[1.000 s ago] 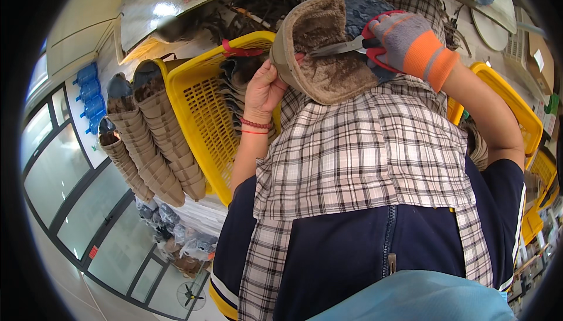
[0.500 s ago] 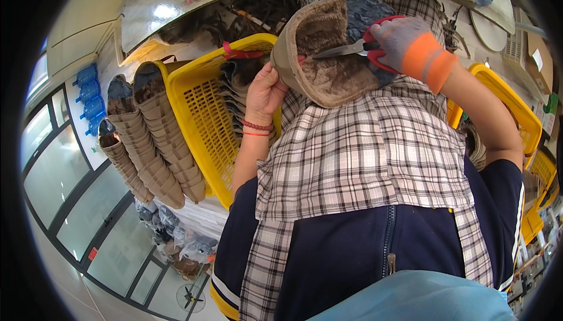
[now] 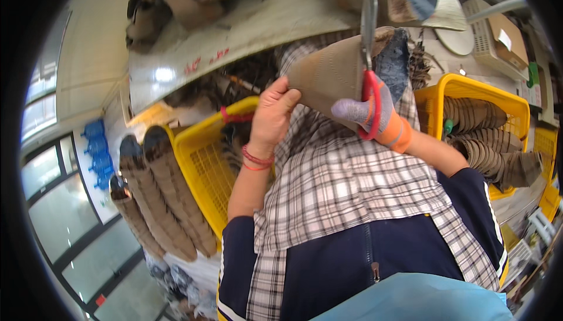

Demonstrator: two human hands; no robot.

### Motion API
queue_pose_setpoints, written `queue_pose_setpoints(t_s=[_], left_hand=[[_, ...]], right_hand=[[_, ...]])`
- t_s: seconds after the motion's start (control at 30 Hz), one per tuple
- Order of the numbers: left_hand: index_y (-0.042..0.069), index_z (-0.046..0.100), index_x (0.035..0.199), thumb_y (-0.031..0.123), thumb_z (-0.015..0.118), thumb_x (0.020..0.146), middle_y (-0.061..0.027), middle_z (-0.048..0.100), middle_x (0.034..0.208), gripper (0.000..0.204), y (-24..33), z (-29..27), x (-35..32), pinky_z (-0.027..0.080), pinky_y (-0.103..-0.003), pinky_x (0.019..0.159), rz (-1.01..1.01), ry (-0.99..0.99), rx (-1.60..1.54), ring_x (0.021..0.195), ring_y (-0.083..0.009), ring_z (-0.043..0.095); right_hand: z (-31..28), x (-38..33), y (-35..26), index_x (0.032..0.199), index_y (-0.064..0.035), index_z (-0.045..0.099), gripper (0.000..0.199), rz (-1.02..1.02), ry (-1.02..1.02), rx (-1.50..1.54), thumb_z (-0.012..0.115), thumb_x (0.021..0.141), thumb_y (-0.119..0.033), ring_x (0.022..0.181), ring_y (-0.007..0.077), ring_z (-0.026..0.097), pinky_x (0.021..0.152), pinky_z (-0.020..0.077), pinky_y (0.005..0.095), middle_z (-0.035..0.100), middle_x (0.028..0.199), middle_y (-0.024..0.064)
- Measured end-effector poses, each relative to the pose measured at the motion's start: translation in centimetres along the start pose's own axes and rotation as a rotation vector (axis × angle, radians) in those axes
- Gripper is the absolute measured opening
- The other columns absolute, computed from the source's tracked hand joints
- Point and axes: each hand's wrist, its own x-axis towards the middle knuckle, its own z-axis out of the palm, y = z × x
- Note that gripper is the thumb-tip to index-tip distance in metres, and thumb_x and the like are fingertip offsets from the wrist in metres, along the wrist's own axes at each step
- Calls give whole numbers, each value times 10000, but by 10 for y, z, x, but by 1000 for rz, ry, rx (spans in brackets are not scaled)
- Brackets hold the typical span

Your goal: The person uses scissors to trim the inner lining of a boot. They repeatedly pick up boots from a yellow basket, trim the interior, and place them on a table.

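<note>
Held up over my lap is a brown shoe upper (image 3: 328,74), its smooth stitched outside facing me. At its right side its fuzzy brown and blue lining (image 3: 392,63) shows. My bare left hand (image 3: 277,112) pinches its left edge between thumb and fingers. In a grey and orange glove, my right hand (image 3: 378,118) is closed round the red handles of a pair of scissors (image 3: 368,33). The blades point up and away, close together, in front of the upper's right part. My gloved fingers lie by its lower right edge, and some are hidden behind it.
A worktable (image 3: 264,51) spans the far side, bearing more brown pieces (image 3: 176,4). Yellow baskets stand at my left (image 3: 202,168) and right (image 3: 431,110), the right one with stacked uppers (image 3: 481,115). Tall nested stacks (image 3: 170,198) rise beyond the left basket. Dark scraps lie under the table.
The upper has turned from its fuzzy inside to its smooth outside. The scissors have swung from pointing left inside it to pointing up. The view has shifted, showing more table.
</note>
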Motion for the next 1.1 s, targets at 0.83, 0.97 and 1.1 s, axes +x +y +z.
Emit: queue_pose_setpoints(t_s=[0.83,0.97,1.1], left_hand=[[-46,499,1118,150,562,892,-66,558,1044,306,-52,16,257,403,-293,842,395,296,275,962,-147,499],[-3,461,1166,101,648,783,-128,475,1136,439,3,-20,200,335,-387,918,1027,662,1265,1081,-269,432],[44,554,1036,109,720,699,-152,413,1268,382,75,-73,171,244,-450,1018,1045,1008,1707,1236,-353,321]], right_hand=[[-175,175,27,1014,-12,596,230,-520,561,-292,646,831,-142,812,143,585,713,464,283,642,902,59],[-203,155,35,880,-16,578,242,-546,619,-628,602,885,-257,647,108,500,591,409,279,580,717,10],[-222,133,47,892,-48,572,273,-571,625,-360,556,913,-320,627,74,508,542,399,227,572,723,-10]])
